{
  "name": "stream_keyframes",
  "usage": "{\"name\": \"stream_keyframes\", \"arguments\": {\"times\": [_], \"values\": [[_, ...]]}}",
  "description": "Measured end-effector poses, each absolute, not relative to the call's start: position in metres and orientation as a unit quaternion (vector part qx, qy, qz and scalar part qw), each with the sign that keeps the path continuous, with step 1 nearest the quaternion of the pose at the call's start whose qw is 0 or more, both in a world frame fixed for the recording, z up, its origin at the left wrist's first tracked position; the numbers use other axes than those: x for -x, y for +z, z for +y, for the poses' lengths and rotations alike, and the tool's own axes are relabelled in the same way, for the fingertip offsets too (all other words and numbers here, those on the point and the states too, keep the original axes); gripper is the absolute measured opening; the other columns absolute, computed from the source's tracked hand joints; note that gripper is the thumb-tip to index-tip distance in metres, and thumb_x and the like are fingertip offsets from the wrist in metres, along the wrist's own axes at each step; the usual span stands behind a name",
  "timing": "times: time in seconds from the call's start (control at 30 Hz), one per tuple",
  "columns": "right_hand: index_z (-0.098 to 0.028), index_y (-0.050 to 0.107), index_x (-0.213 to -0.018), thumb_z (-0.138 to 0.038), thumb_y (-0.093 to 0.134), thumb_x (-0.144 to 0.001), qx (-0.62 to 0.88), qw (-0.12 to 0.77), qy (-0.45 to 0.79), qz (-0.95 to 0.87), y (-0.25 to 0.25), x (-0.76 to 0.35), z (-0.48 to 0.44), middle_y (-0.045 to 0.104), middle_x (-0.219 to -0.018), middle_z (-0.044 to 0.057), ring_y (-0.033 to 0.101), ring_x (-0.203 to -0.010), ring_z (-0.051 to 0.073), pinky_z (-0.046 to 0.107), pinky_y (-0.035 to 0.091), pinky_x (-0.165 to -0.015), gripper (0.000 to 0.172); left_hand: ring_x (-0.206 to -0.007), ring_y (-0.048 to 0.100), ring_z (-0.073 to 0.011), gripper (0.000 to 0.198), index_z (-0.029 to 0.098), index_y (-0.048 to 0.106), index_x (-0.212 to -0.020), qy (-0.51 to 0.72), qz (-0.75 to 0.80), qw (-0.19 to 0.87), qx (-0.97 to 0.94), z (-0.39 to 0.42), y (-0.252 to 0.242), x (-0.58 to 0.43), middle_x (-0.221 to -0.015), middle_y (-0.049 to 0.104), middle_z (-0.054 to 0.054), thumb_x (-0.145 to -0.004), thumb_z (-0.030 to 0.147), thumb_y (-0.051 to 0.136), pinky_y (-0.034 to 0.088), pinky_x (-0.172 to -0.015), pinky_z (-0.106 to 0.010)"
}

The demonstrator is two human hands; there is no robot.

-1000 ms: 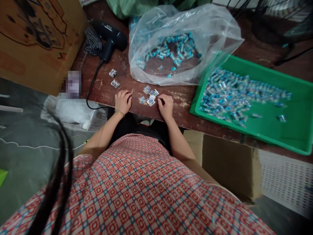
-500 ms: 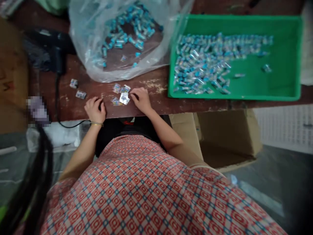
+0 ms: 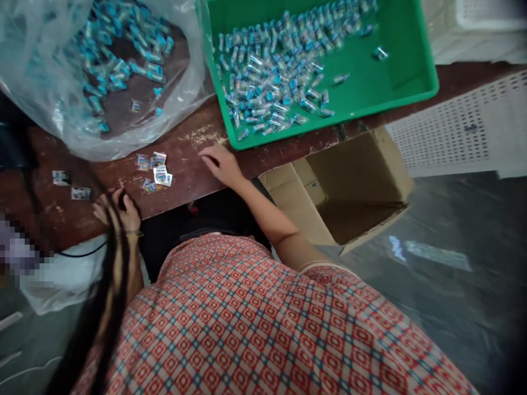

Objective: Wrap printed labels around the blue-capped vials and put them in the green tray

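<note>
My right hand [image 3: 224, 166] rests on the brown table near its front edge, fingers loosely bent and thumb apart, with nothing visible in it. A small pile of shiny printed plastic pieces [image 3: 160, 174] lies to its left, not touched. My left hand [image 3: 119, 211] lies at the table edge, loosely bent with the thumb apart and partly covered by dark hair strands. Close to it lie two small clear printed pieces, one [image 3: 81, 193] near its fingers and another [image 3: 61, 178] farther left. It holds nothing that I can see.
A clear plastic bag [image 3: 111, 151] with many small blue-capped vials [image 3: 152, 71] lies open at the back left. Beside it stands a green tray [image 3: 411, 99] of similar wrapped vials. Below the table are a cardboard box [image 3: 370, 181] and a white perforated crate [image 3: 457, 126].
The view has turned and shifted right, so the table's things appear farther left and tilted. My right hand has moved away from the pile of printed pieces. My left hand stays near the table edge.
</note>
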State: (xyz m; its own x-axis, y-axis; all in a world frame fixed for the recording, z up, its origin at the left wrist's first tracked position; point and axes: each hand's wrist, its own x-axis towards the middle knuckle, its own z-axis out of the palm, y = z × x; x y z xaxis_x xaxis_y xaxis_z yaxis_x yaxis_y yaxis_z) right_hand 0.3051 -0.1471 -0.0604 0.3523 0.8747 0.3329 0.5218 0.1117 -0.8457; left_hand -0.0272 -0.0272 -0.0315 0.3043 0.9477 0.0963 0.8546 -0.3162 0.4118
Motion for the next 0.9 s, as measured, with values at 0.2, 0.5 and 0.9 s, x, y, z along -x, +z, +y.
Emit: {"name": "stream_keyframes", "arguments": {"times": [0.2,0.5,0.9], "values": [[-0.021,0.078,-0.106,-0.045,0.058,-0.103,0.656,0.573,0.188,-0.454,-0.064,-0.326,-0.168,0.081,-0.108,0.005,0.076,-0.104,0.018,0.033,0.058,-0.098,0.032,-0.138,0.049,-0.0341,0.037,0.014,0.07,-0.127,0.194,0.555,0.095,-0.803,-0.023,-0.043,0.038,-0.14,0.063,-0.018,-0.1,0.035,0.056,0.03,-0.12,-0.054],[-0.021,0.077,-0.101,-0.048,0.056,-0.102,0.707,0.498,0.153,-0.478,-0.062,-0.319,-0.162,0.08,-0.099,0.007,0.073,-0.096,0.021,0.038,0.057,-0.092,0.034,-0.143,0.043,-0.0304,0.036,0.015,0.07,-0.128,0.178,0.589,0.153,-0.773,-0.034,-0.044,0.036,-0.145,0.061,-0.017,-0.101,0.033,0.055,0.025,-0.121,-0.054],[-0.021,0.078,-0.097,-0.046,0.057,-0.101,0.726,0.449,0.12,-0.508,-0.065,-0.319,-0.163,0.079,-0.093,0.007,0.072,-0.09,0.022,0.039,0.056,-0.085,0.033,-0.144,0.044,-0.0299,0.035,0.019,0.069,-0.132,0.167,0.589,0.165,-0.773,-0.038,-0.043,0.036,-0.147,0.061,-0.014,-0.104,0.034,0.055,0.028,-0.12,-0.052]]}}
